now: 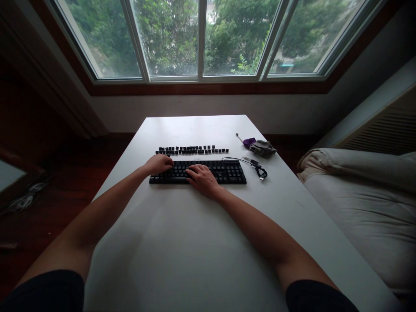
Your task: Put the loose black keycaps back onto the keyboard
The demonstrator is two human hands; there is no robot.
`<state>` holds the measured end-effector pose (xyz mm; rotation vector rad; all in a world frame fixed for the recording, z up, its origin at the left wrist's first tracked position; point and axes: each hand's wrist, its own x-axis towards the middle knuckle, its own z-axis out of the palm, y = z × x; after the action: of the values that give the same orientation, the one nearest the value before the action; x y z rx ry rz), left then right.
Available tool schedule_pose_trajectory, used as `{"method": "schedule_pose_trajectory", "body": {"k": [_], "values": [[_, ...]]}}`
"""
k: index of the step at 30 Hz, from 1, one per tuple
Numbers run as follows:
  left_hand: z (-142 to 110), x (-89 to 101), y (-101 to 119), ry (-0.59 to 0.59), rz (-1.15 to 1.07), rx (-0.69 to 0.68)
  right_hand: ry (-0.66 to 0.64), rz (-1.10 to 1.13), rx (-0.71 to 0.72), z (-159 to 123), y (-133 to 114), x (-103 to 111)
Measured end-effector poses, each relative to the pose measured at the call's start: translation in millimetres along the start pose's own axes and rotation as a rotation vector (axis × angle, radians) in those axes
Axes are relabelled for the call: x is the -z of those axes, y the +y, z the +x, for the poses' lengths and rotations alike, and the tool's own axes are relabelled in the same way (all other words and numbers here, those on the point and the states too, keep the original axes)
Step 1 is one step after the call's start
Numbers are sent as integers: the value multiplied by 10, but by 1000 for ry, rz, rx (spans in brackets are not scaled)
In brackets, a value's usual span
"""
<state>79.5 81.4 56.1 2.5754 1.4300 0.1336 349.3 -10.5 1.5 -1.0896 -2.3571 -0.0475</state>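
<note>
A black keyboard [224,173] lies across the white table. My left hand [158,164] is at its upper left end, the fingers curled down and pressed together; whatever they hold, if anything, is hidden. My right hand [203,178] rests on the middle of the keyboard, fingers stretched out and a little apart over the keys. Just beyond the keyboard, loose black keycaps [191,150] stand in two rows. A black cable [259,170] with a USB plug lies bunched at the keyboard's right end.
Right of the keycaps lie a crumpled grey cloth [262,148], a purple cloth [249,142] and a thin brush-like stick [238,137]. The white table [182,242] ends before a window wall. A pale padded seat [354,208] stands along its right side.
</note>
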Motion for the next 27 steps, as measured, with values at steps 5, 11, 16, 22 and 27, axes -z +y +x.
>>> {"method": "schedule_pose_trajectory", "body": {"k": [5, 11, 16, 22, 27], "values": [[34, -46, -123, -65, -107, 7, -2, -4, 1, 2, 5, -4], [10, -43, -132, -70, -80, 11, -1, 4, 1, 2, 6, -8], [-4, -26, -43, -44, 17, 19, 3, 13, 4, 1, 8, -14], [-35, 0, 83, -5, 161, 0, -2, 9, 0, 2, 4, -5], [-42, -17, 86, 4, 124, 18, 7, 8, -1, 4, 11, -17]]}}
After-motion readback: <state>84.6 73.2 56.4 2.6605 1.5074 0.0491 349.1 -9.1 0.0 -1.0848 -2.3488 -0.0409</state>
